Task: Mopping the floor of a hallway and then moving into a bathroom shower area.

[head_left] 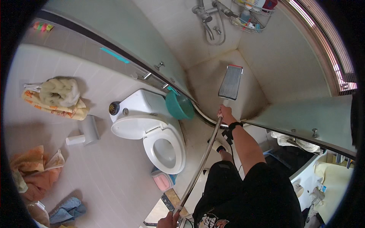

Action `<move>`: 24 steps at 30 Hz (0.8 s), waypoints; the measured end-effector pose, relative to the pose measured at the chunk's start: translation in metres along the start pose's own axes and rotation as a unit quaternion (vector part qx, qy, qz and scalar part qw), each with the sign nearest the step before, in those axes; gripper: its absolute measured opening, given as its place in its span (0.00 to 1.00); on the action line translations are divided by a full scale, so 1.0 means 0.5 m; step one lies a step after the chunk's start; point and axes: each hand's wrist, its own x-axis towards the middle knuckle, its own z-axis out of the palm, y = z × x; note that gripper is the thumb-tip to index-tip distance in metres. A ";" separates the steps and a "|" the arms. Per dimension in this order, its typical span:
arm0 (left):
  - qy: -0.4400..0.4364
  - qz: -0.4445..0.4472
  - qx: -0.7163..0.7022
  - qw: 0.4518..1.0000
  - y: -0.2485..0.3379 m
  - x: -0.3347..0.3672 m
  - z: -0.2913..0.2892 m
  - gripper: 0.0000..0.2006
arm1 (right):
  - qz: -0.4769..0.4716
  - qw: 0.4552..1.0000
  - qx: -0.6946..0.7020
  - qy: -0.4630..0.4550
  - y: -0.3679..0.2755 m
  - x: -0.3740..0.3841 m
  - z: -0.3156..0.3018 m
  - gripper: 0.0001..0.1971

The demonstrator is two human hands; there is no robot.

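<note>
A flat mop with a long metal pole (205, 155) runs from the lower middle of the picture up into the shower corner. My right hand (225, 114), with a black band at the wrist, is wrapped round the pole near the mop head. Lower down, my left hand (168, 220) grips the pole's other end, partly cut off by the picture's edge. The rectangular mop head (230, 83) has a grey pad and a red far edge. It is over the shower floor (209, 87); whether it touches the floor, I cannot tell.
Glass shower doors (152, 41) stand to both sides of the opening, with a curved sill between. A white toilet (169, 148), lid raised, and a green basin (179, 104) are at the left. A wire rack (253, 24) with bottles and a shower mixer (205, 15) hang on the far walls.
</note>
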 end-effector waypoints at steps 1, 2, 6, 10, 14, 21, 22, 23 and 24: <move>0.002 0.000 -0.002 1.000 -0.008 0.000 0.003 0.12 | -0.002 1.000 -0.002 -0.002 -0.001 0.006 0.002 0.15; 0.006 -0.051 -0.022 0.998 -0.016 0.004 0.006 0.12 | -0.021 1.000 -0.016 -0.010 -0.002 0.012 0.003 0.15; -0.024 -0.159 -0.026 0.987 -0.018 0.020 -0.015 0.14 | -0.017 1.000 0.004 -0.008 -0.001 -0.018 0.035 0.17; -0.006 -0.236 0.024 0.971 -0.021 0.031 0.020 0.18 | -0.033 0.999 0.001 -0.009 -0.002 -0.057 0.060 0.17; 0.004 -0.242 0.092 0.966 -0.050 0.027 0.081 0.22 | -0.016 0.999 0.034 -0.006 0.005 -0.059 0.040 0.14; 0.037 -0.245 0.073 0.966 -0.002 0.057 0.134 0.23 | -0.040 0.998 -0.003 -0.039 0.045 -0.149 0.032 0.16; 0.051 -0.248 0.051 0.966 0.006 0.067 0.130 0.23 | -0.015 0.996 -0.059 -0.071 0.050 -0.187 0.044 0.17; 0.070 -0.175 0.089 0.978 -0.004 0.093 0.143 0.22 | -0.003 0.990 -0.109 -0.094 0.033 -0.217 0.046 0.17; 0.093 -0.127 0.091 0.983 -0.004 0.121 0.159 0.23 | 0.035 0.996 -0.025 -0.078 0.055 -0.178 0.027 0.17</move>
